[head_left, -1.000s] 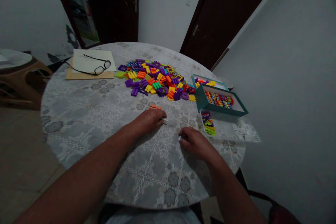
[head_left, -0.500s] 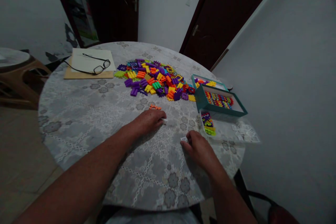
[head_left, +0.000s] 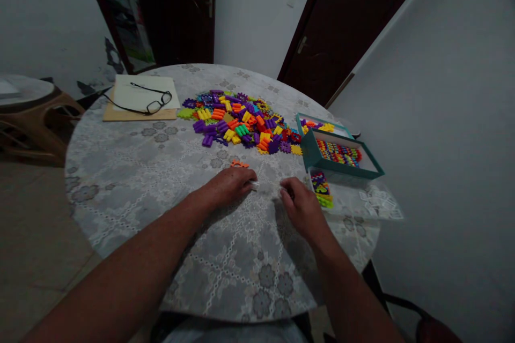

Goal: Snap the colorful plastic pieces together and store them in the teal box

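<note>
Glasses with black rims lie left of the big heap of bright plastic blocks. On the near side of that heap, the left hand pinches a small white plastic piece against the round grey patterned table. The right hand, near and right of the heap, has curled fingers; what they hold cannot be told. A teal cardboard box stands right of the heap

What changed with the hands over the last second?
The right hand slid forward and toward the left hand, closing the gap. The left hand stayed put, fingertips on a small white piece; the pile of coloured blocks is unmoved.
</note>
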`<act>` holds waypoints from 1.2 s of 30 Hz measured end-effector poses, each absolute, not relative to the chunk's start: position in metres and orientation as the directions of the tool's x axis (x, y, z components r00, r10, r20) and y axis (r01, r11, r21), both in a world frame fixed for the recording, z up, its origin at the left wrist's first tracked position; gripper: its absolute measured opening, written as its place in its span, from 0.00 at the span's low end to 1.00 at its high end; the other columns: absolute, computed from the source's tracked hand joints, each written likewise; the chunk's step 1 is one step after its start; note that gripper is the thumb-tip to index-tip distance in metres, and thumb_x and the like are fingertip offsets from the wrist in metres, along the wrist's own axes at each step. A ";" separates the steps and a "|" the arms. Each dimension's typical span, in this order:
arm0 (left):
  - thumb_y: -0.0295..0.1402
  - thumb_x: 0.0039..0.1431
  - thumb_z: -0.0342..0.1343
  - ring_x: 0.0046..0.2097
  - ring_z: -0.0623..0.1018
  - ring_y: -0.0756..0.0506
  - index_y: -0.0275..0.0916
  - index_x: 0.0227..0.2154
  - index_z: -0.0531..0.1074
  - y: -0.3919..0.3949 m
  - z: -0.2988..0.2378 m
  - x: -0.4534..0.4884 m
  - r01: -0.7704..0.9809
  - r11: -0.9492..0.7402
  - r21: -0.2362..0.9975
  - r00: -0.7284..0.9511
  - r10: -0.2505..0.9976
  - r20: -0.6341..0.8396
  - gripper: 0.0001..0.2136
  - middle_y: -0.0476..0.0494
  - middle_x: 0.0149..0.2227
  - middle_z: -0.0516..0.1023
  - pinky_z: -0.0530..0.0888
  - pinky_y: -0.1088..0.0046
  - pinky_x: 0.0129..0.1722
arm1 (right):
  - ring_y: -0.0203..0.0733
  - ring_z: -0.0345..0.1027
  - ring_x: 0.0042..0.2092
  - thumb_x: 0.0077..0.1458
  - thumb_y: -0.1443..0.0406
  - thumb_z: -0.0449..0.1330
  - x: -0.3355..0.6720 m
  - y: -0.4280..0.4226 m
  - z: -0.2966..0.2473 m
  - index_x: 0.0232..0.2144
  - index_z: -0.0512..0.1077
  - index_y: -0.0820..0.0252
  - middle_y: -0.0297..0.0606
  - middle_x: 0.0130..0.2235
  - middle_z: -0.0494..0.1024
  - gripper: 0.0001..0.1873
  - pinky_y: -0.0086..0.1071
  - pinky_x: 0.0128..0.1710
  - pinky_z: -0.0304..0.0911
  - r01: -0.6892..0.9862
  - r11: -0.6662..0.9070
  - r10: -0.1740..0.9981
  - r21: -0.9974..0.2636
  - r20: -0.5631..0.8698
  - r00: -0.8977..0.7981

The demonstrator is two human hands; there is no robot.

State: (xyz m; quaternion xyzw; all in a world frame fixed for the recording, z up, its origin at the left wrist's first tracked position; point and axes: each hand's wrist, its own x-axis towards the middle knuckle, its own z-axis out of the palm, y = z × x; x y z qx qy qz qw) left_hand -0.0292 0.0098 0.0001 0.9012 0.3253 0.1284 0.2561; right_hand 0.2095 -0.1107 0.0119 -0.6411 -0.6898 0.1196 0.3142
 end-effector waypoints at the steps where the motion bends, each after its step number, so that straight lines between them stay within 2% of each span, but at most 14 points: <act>1: 0.30 0.71 0.57 0.50 0.84 0.39 0.41 0.52 0.80 0.009 0.001 -0.029 0.520 -0.650 0.554 0.752 0.656 0.062 0.12 0.38 0.49 0.87 0.76 0.63 0.53 | 0.48 0.77 0.44 0.68 0.66 0.56 0.207 -0.099 0.012 0.46 0.74 0.56 0.42 0.43 0.82 0.08 0.37 0.46 0.68 0.818 0.170 0.955 -0.550 0.298 0.001; 7: 0.29 0.69 0.58 0.46 0.84 0.42 0.43 0.60 0.74 0.008 0.005 -0.031 0.517 -0.589 0.621 0.732 0.680 0.036 0.18 0.42 0.45 0.87 0.75 0.67 0.49 | 0.49 0.78 0.47 0.67 0.71 0.56 0.182 -0.058 -0.009 0.48 0.77 0.57 0.46 0.47 0.83 0.13 0.39 0.50 0.70 0.832 0.245 0.955 -0.497 0.274 -0.117; 11: 0.29 0.68 0.60 0.48 0.84 0.41 0.43 0.65 0.69 0.008 0.004 -0.031 0.521 -0.578 0.628 0.718 0.695 0.044 0.24 0.42 0.46 0.87 0.75 0.66 0.50 | 0.48 0.78 0.48 0.67 0.72 0.57 0.176 -0.062 -0.019 0.48 0.79 0.58 0.45 0.47 0.84 0.13 0.38 0.51 0.71 0.768 0.341 0.928 -0.542 0.322 -0.185; 14: 0.30 0.68 0.60 0.49 0.85 0.41 0.42 0.68 0.68 0.010 0.000 -0.031 0.499 -0.589 0.635 0.719 0.691 0.077 0.26 0.40 0.48 0.87 0.76 0.65 0.53 | 0.48 0.79 0.49 0.66 0.73 0.57 0.177 -0.067 -0.023 0.50 0.79 0.59 0.46 0.48 0.84 0.15 0.39 0.53 0.72 0.734 0.356 0.918 -0.578 0.364 -0.159; 16: 0.30 0.67 0.60 0.50 0.85 0.40 0.42 0.67 0.71 0.011 -0.003 -0.031 0.490 -0.595 0.637 0.711 0.695 0.102 0.25 0.40 0.48 0.88 0.77 0.63 0.55 | 0.47 0.80 0.50 0.66 0.74 0.57 0.176 -0.068 -0.026 0.50 0.80 0.58 0.45 0.48 0.85 0.16 0.38 0.55 0.72 0.725 0.355 0.917 -0.591 0.372 -0.146; 19: 0.32 0.64 0.60 0.52 0.85 0.38 0.42 0.59 0.78 0.016 -0.008 -0.032 0.487 -0.604 0.631 0.700 0.702 0.133 0.20 0.37 0.51 0.88 0.77 0.61 0.57 | 0.46 0.80 0.51 0.66 0.74 0.57 0.173 -0.068 -0.028 0.51 0.79 0.58 0.45 0.49 0.85 0.16 0.38 0.56 0.73 0.715 0.350 0.920 -0.604 0.364 -0.143; 21: 0.34 0.64 0.59 0.51 0.86 0.38 0.43 0.56 0.80 0.020 -0.009 -0.032 0.483 -0.613 0.626 0.710 0.692 0.131 0.18 0.39 0.52 0.88 0.79 0.60 0.56 | 0.46 0.80 0.52 0.65 0.75 0.57 0.171 -0.067 -0.027 0.52 0.79 0.59 0.45 0.51 0.85 0.18 0.38 0.58 0.72 0.716 0.341 0.927 -0.609 0.343 -0.150; 26: 0.42 0.63 0.57 0.48 0.88 0.36 0.44 0.60 0.79 0.023 -0.009 -0.032 0.491 -0.574 0.655 0.681 0.722 0.122 0.24 0.39 0.48 0.90 0.81 0.58 0.55 | 0.48 0.77 0.58 0.60 0.76 0.61 0.165 -0.069 -0.021 0.60 0.75 0.57 0.46 0.57 0.82 0.27 0.42 0.63 0.71 0.721 0.318 0.944 -0.615 0.276 -0.181; 32: 0.45 0.68 0.54 0.52 0.89 0.34 0.43 0.70 0.72 0.020 -0.005 -0.033 0.473 -0.535 0.700 0.671 0.733 0.107 0.30 0.37 0.51 0.90 0.81 0.55 0.57 | 0.49 0.75 0.60 0.71 0.70 0.60 0.156 -0.062 -0.026 0.61 0.74 0.57 0.47 0.56 0.81 0.18 0.44 0.65 0.69 0.754 0.304 0.946 -0.582 0.276 -0.169; 36: 0.46 0.69 0.53 0.55 0.87 0.34 0.45 0.70 0.72 0.018 -0.001 -0.031 0.439 -0.538 0.720 0.693 0.713 0.111 0.29 0.38 0.54 0.90 0.79 0.55 0.61 | 0.50 0.75 0.56 0.69 0.70 0.61 0.158 -0.068 -0.020 0.59 0.74 0.56 0.45 0.54 0.82 0.18 0.44 0.61 0.70 0.797 0.275 0.954 -0.538 0.254 -0.157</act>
